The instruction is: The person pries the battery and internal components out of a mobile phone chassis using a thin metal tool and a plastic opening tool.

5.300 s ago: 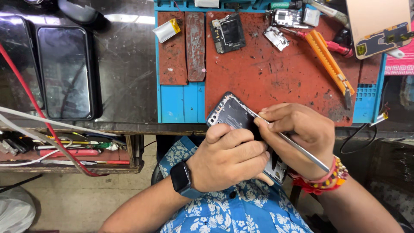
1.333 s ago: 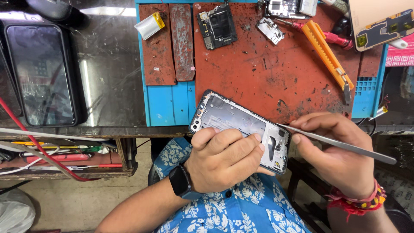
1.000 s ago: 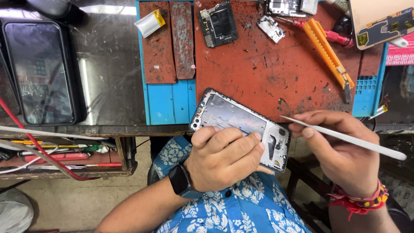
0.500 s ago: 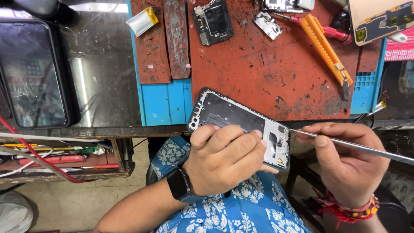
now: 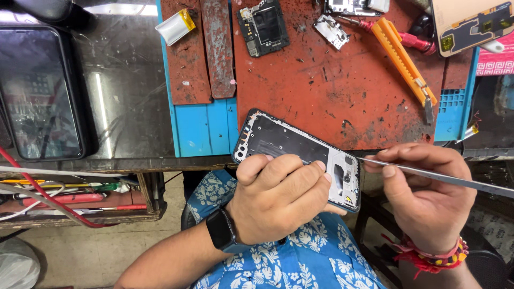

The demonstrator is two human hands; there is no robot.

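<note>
My left hand [image 5: 278,198] grips an opened phone frame [image 5: 289,143], dark inside with a pale lower end, held tilted over the bench's front edge. A black watch sits on that wrist. My right hand [image 5: 428,198], with red thread bands on the wrist, pinches a thin flat metal pry tool [image 5: 455,179]. The tool's tip meets the frame's right edge near the pale end.
The worn red and blue work mat [image 5: 332,91] carries a circuit board [image 5: 263,28], a small metal part [image 5: 332,31], an orange utility knife [image 5: 402,61] and a small battery [image 5: 175,27]. A dark phone [image 5: 40,91] lies at left. Cables and tools fill a drawer [image 5: 80,198] below.
The phone frame has been turned from under both hands to a flatter, exposed position. My right hand pulled the pry tool out to the right, then brought its tip back to the frame's edge.
</note>
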